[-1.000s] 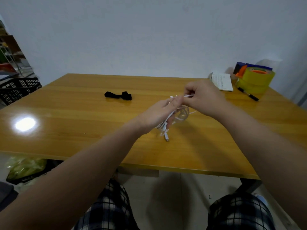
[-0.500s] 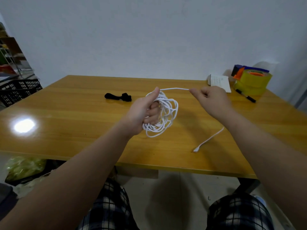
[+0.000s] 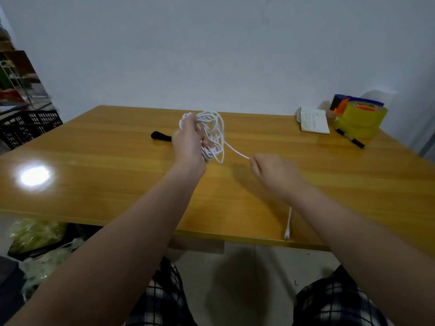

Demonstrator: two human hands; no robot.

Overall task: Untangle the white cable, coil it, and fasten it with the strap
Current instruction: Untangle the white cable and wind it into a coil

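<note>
My left hand [image 3: 189,144] is raised above the wooden table [image 3: 94,165] and grips a loose bundle of white cable [image 3: 213,132] in several loops. One strand runs from the bundle down and right to my right hand [image 3: 270,171], which pinches it between the fingertips. The cable's free end with its plug [image 3: 287,232] hangs below my right hand near the table's front edge. The black strap [image 3: 161,136] lies on the table behind my left hand, partly hidden by it.
At the back right of the table stand a yellow tape dispenser [image 3: 360,118], a small notebook [image 3: 314,121] and a black marker [image 3: 350,141]. A black crate [image 3: 26,128] sits left of the table. A bright light reflection [image 3: 35,176] shows on the left tabletop.
My left hand has lifted the cable bundle higher and turned it. My right hand has pulled a strand out, down and toward me, so the free end now trails near the table's front edge.
</note>
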